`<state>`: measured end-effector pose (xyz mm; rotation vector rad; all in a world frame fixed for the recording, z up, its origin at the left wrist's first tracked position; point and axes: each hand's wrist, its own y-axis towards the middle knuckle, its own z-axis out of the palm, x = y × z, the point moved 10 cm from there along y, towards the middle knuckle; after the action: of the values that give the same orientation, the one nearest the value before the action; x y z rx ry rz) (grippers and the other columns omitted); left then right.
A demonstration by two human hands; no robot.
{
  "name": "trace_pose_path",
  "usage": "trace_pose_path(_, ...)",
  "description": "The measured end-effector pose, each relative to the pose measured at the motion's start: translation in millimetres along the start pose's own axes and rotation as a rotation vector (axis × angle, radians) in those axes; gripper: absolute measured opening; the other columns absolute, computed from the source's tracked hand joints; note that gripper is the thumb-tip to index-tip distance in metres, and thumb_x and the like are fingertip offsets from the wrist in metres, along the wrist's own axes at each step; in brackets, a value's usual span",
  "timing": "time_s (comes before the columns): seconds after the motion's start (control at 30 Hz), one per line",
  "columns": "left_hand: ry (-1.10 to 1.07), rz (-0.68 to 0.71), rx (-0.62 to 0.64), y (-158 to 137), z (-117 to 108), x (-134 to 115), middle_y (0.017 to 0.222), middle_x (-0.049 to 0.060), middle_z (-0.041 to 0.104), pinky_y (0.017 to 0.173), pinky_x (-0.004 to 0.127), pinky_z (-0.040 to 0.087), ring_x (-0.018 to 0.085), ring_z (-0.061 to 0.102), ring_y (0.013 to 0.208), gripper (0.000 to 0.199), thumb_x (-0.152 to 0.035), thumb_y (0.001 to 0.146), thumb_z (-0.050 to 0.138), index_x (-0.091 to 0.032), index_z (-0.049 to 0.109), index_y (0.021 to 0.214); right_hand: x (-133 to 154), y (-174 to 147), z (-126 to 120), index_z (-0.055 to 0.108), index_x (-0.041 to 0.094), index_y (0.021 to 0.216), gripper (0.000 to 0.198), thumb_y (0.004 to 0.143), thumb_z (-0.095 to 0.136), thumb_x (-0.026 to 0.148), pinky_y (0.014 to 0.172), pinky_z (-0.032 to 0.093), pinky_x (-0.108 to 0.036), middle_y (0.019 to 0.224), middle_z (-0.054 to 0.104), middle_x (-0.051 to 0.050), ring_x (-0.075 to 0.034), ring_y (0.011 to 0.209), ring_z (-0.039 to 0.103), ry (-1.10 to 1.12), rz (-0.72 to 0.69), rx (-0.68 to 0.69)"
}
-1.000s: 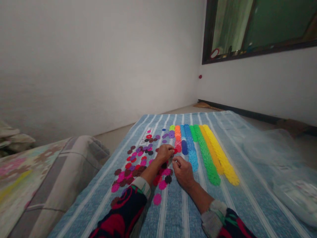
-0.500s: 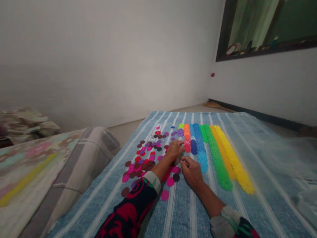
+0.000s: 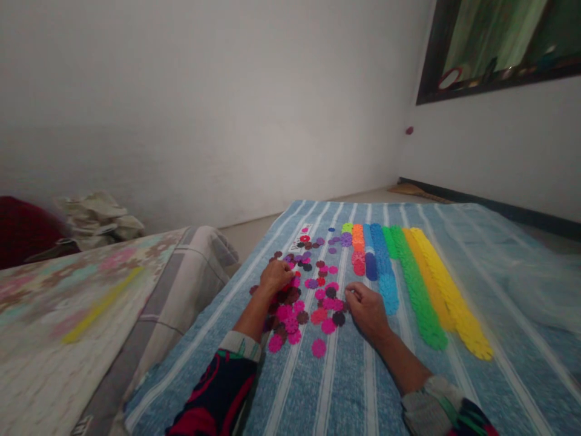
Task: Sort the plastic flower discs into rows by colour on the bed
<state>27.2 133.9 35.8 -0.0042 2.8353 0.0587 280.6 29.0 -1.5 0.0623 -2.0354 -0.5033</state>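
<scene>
Loose flower-shaped plastic discs [image 3: 290, 312] in pink, red, brown, purple and black lie scattered on the striped blue cloth. My left hand [image 3: 276, 278] is over the left part of this scatter, its fingers bent down and closed among the discs; what they hold, if anything, is hidden. Right of the scatter, my right hand [image 3: 365, 306] rests low with thumb and forefinger pressed together, and I cannot make out anything in that pinch. Beyond it run overlapping rows of discs by colour: a short orange-to-red row [image 3: 358, 245], a blue row [image 3: 381, 260], a green row [image 3: 415, 290] and a yellow row [image 3: 454, 290].
Striped blue cloth [image 3: 345, 393] covers the surface under the discs. A clear plastic bag [image 3: 540, 290] lies at the right. On the left stands a bed or padded seat with a flowered cover [image 3: 104, 303]. A white wall [image 3: 227, 121] rises behind.
My left hand has moved from the end of the orange-to-red row leftward into the loose discs. My right hand stays near the rows, still closed. The view has turned slightly left.
</scene>
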Motion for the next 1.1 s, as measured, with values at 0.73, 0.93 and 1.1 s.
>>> trace_pose_path(0.73, -0.675, 0.04, -0.229, 2, 9, 18, 0.062, -0.001, 0.065, 0.06, 0.025, 0.044, 0.014, 0.058, 0.06, 0.009, -0.026, 0.063, 0.064, -0.017, 0.065, 0.064, -2, 1, 2, 0.067, 0.02, 0.078, 0.024, 0.082, 0.047, 0.032, 0.056, 0.037, -0.025, 0.055, 0.06, 0.001, -0.015, 0.051, 0.056, -0.012, 0.035, 0.035)
trace_pose_path(0.93, -0.728, 0.178, -0.152, -13, 15, -29, 0.068, 0.0, 0.067, 0.061, 0.024, 0.044, 0.013, 0.059, 0.064, 0.01, -0.023, 0.068, 0.061, -0.016, 0.068, 0.07, -3, 0, 1, 0.067, 0.02, 0.077, 0.024, 0.081, 0.048, 0.033, 0.056, 0.038, -0.025, 0.052, 0.059, 0.002, -0.015, 0.05, 0.056, 0.002, 0.046, 0.034)
trace_pose_path(1.1, -0.636, 0.268, -0.042, -22, 30, -60, 0.065, -0.001, 0.066, 0.062, 0.024, 0.044, 0.013, 0.058, 0.062, 0.012, -0.017, 0.072, 0.058, -0.016, 0.07, 0.071, 0, 1, 1, 0.067, 0.019, 0.077, 0.025, 0.081, 0.047, 0.034, 0.055, 0.036, -0.025, 0.052, 0.059, 0.001, -0.015, 0.05, 0.055, -0.016, 0.033, 0.038)
